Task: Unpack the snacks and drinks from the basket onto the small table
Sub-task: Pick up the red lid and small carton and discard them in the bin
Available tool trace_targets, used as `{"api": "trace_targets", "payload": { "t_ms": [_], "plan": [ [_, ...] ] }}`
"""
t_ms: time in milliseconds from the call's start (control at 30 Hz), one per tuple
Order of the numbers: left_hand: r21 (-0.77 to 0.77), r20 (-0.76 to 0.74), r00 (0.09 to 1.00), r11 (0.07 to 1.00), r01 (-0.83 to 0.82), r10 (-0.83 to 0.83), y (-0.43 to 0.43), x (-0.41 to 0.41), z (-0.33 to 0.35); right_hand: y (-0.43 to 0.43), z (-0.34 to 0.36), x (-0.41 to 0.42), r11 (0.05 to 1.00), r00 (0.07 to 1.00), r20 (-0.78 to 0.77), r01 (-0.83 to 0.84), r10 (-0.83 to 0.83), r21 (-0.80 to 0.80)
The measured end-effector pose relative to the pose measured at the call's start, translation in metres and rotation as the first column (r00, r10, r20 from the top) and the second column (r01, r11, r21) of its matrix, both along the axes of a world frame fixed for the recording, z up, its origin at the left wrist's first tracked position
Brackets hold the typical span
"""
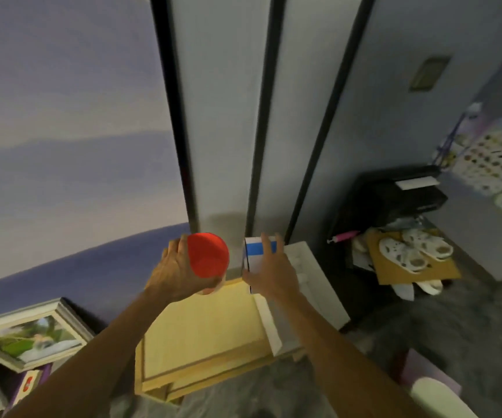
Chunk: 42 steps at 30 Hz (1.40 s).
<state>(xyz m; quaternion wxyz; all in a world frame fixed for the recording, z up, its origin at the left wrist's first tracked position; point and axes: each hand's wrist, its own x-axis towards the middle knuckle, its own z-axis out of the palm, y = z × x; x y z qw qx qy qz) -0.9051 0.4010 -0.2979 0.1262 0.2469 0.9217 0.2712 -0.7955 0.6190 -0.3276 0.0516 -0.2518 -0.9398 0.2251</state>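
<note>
Over the table, left grip round a red-topped cup, top camera-ward; right grip round an upright carton.

The round container has a bright red top and a pale lower end. The carton is white with one blue band. The small table is of pale yellow wood. The wall is lilac with paler bands. The clogs are white and dotted with holes. The cardboard is ochre and the printer is black.
</note>
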Motion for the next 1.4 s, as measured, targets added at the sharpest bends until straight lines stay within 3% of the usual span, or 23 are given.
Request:
{"api": "trace_targets", "payload": {
  "t_ms": [333,567,700,833,900,1067,1267,1400],
  "plan": [
    [0.063,-0.060,0.896,0.894,0.443,-0.440,0.173,0.152,0.058,0.101,0.063,0.229,0.905,0.903,-0.070,0.425,-0.425,-0.006],
    [0.072,-0.031,0.767,0.764,0.641,-0.641,0.303,0.317,0.047,0.174,0.040,0.417,0.744,0.748,-0.025,0.656,-0.664,-0.131],
    [-0.019,0.016,0.687,0.687,0.727,-0.726,0.368,0.406,0.017,0.216,0.004,0.515,0.655,0.673,0.072,0.735,-0.736,-0.176],
    [-0.107,-0.037,0.645,0.645,0.757,-0.764,0.412,0.474,-0.020,0.249,-0.034,0.591,0.587,0.612,0.149,0.789,-0.777,-0.179],
    [-0.147,-0.039,0.622,0.620,0.771,-0.782,0.425,0.497,-0.042,0.257,-0.058,0.615,0.569,0.596,0.201,0.803,-0.778,-0.176],
    [-0.148,0.123,0.601,0.584,0.798,-0.790,0.463,0.525,-0.110,0.280,-0.132,0.638,0.499,0.544,0.243,0.837,-0.803,-0.225],
    [-0.184,0.245,0.652,0.625,0.758,-0.718,0.508,0.527,-0.227,0.309,-0.232,0.630,0.392,0.475,0.250,0.863,-0.843,-0.319],
    [-0.238,0.239,0.687,0.644,0.727,-0.686,0.523,0.526,-0.297,0.324,-0.293,0.627,0.299,0.418,0.280,0.875,-0.864,-0.381]
  ]
}}
